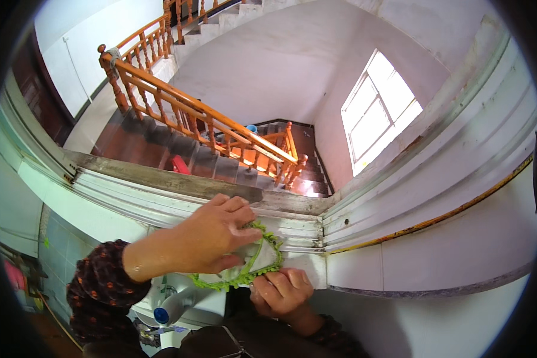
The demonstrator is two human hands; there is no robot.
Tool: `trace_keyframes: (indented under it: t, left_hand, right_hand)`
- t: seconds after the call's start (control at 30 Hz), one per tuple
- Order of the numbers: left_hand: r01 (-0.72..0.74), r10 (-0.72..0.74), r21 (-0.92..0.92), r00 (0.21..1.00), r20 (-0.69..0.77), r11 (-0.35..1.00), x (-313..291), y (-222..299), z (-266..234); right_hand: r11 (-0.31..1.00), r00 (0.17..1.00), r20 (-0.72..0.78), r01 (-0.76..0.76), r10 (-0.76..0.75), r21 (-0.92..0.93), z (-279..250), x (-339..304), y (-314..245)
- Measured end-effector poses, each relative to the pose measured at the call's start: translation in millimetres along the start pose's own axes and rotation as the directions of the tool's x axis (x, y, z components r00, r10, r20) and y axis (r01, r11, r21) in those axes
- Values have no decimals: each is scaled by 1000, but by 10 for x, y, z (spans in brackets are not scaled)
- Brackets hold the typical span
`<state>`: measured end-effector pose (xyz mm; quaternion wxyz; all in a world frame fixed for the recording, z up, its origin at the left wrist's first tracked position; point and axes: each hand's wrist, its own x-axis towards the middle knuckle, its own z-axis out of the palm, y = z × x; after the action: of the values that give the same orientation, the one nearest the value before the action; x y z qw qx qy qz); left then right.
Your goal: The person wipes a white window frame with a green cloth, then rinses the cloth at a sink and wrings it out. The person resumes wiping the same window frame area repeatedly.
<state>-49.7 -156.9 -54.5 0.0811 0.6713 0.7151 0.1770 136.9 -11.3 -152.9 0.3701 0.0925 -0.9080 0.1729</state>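
A white cloth pad with a bright green shaggy fringe (273, 240), perhaps a mop or cleaning-mitt cover, lies over the near part of the window sill. My left hand (212, 235) reaches across its upper left side, fingers curled and thumb bent down onto the pale inner face. At the pad's lower right edge, my right hand (283, 292) is closed around the green fringe. Part of the pad is hidden beneath my left hand. Both forearms wear dark patterned sleeves.
The white window track (292, 230) and a worn, dirty ledge (179, 182) run just beyond my hands. Past the opening are a stairwell with an orange wooden railing (203, 110) and a bright window (379, 110). A blue-capped bottle (170, 310) is close below my left forearm.
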Motion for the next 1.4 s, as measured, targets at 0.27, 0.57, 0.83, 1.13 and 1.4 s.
trace_keyframes:
  t: [0.27, 0.57, 0.83, 1.13, 1.4]
  left_hand:
    - [-24, 25, 31, 999, -37, 999, -80, 263, 6]
    - [49, -80, -83, 900, -429, 995, 309, 252, 214]
    - [-134, 127, 212, 991, 44, 968, 970, 370, 622]
    - [91, -71, 16, 863, -500, 996, 927, 188, 647]
    - [-176, 219, 269, 966, -140, 947, 796, 183, 601]
  right_hand:
    - [999, 1000, -4, -21, 22, 32, -57, -26, 14]
    - [959, 983, -182, 50, 2, 279, -209, -69, 128]
    - [998, 990, -130, -48, 54, 48, -204, -120, 185]
    - [999, 987, -158, -30, 34, 28, -167, -74, 192]
    - [1000, 989, -149, -25, 24, -4, -171, -62, 193]
